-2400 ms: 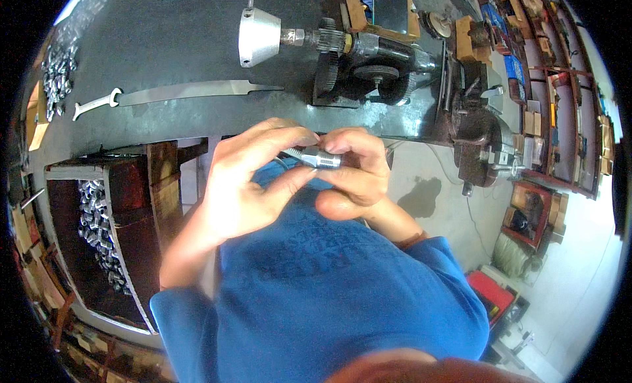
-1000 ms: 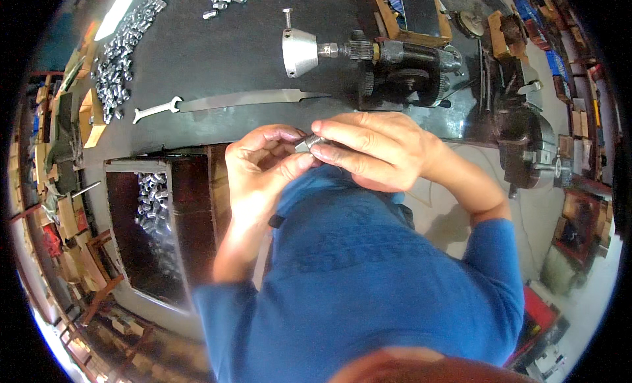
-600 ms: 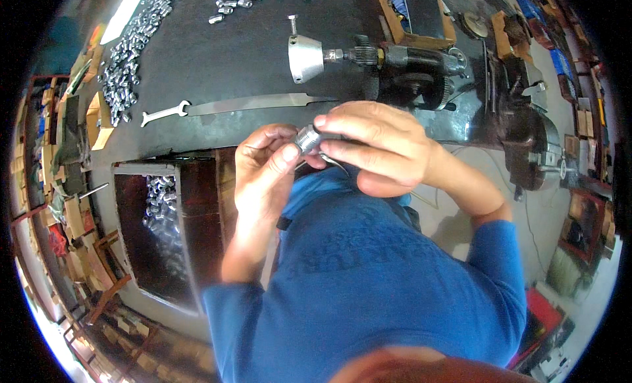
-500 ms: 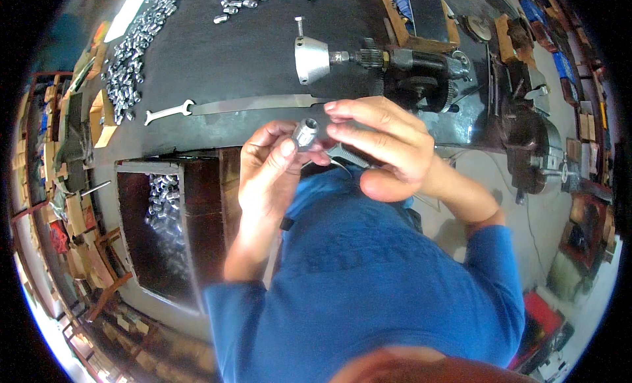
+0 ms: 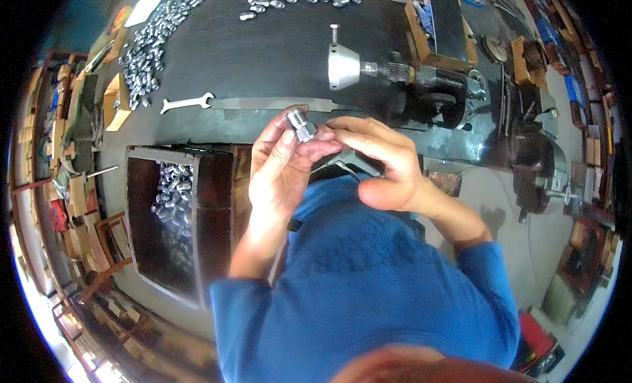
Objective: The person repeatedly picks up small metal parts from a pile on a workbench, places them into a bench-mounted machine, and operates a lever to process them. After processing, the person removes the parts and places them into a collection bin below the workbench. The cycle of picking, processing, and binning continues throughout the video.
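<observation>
Both forearms come up from the bottom in blue sleeves and meet right at the front edge of the black workbench (image 5: 263, 60). The left hand (image 5: 280, 169) is curled, thumb and fingertips pinching a small silver threaded fitting (image 5: 301, 124) that sticks up and tilts a bit toward the bench. The right hand (image 5: 382, 162) sits just beside it, fingers stretched out flat toward the left with the tips touching the fitting. Can't tell if that hand is really gripping it or just steadying it.

Behind the fitting, on the bench, lies a long flat metal strip (image 5: 276, 104), and at the strip's left end an open-ended spanner (image 5: 187, 103), shiny steel. Further back from the fitting there's a silver cone-shaped chuck (image 5: 343, 65) with a pin standing on top, joined to a dark, greasy-looking machine (image 5: 447, 93) on its right.

Heaps of small bright metal parts (image 5: 148, 50) sit at the bench's far left, with more scattered along the back. Below the bench edge, left of the left forearm, an open dark wooden drawer (image 5: 141, 251) holds more of the same shiny pieces. A small brown wooden box (image 5: 444, 24) with a dark insert sits behind the machine.
</observation>
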A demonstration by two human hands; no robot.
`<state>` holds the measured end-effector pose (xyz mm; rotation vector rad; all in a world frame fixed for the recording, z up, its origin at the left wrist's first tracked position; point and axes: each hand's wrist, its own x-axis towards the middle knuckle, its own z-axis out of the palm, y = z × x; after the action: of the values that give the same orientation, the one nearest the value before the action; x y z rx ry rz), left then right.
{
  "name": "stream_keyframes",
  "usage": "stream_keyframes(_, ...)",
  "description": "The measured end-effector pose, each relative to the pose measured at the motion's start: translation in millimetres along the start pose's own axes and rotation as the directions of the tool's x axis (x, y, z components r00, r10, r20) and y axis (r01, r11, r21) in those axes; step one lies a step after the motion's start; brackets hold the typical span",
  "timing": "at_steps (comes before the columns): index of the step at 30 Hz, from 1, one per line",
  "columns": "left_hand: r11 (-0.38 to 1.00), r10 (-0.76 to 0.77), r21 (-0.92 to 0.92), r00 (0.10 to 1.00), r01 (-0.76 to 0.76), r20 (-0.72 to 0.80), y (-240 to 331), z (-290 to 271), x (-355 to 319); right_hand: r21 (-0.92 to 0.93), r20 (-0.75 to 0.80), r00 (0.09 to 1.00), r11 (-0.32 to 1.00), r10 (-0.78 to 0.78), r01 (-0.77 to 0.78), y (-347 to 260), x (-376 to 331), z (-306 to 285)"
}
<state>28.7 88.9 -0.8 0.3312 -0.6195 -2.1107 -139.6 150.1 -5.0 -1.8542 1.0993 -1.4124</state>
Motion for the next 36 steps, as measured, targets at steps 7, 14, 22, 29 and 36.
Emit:
stream_keyframes(7, 0.921, 0.207, 0.356, 0.972, -0.156, -0.110, 36, -9, -16, 0.063, 0.150, 0.987, 0.995, 0.062, -0.072, -1, -7, -1)
stream_keyframes(14, 0.393, 0.595, 0.909, 0.715, 0.139, -0.367, 127, -42, -88, 0.277, 0.240, 0.932, 0.902, 0.270, -0.333, 11, -34, 10)
stream_keyframes(22, -0.735, 0.613, 0.140, 0.738, 0.663, -0.280, 184, -107, -176, 0.436, 0.406, 0.857, 0.756, 0.319, -0.488, 45, -61, 34)
stream_keyframes(29, -0.413, 0.527, 0.901, 0.842, 0.133, 0.117, 166, -42, -26, 0.399, 0.596, 0.764, 0.734, 0.247, -0.550, 84, -95, 46)
stream_keyframes(36, -0.485, 0.277, 0.873, 0.955, 0.043, 0.107, 126, -129, 192, 0.442, 0.616, 0.711, 0.598, 0.340, -0.669, 73, -114, 2)
